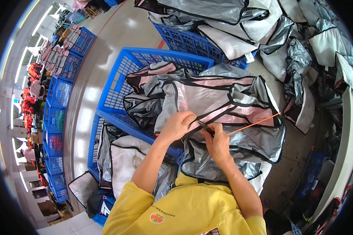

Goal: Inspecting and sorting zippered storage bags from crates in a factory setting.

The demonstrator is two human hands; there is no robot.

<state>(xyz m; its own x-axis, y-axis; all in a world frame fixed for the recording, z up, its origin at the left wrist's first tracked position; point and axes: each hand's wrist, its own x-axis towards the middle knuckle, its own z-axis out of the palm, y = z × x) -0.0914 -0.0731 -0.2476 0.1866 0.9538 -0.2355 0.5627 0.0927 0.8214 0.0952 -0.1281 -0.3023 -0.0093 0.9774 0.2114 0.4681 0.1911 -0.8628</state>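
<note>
A pink and silver padded fabric piece point(208, 98) with black binding lies in front of me, over a blue crate. My left hand point(179, 124) pinches its black-bound edge between thumb and fingers. Just to the right, my right hand point(217, 141) is closed around small dark thread snips point(203, 125). Their tip points toward the left hand, close to the binding. An orange cord point(255, 123) runs from near my right hand to the far right side of the fabric. Whether the blades touch the binding, I cannot tell.
Blue plastic crates point(113, 92) with similar pieces stand around me. More silver and white padded pieces point(231, 37) are heaped at the far side and right. Stacked blue crates point(59, 129) line the left, beyond the walkway point(92, 94). A white panel edge point(344, 129) rises at right.
</note>
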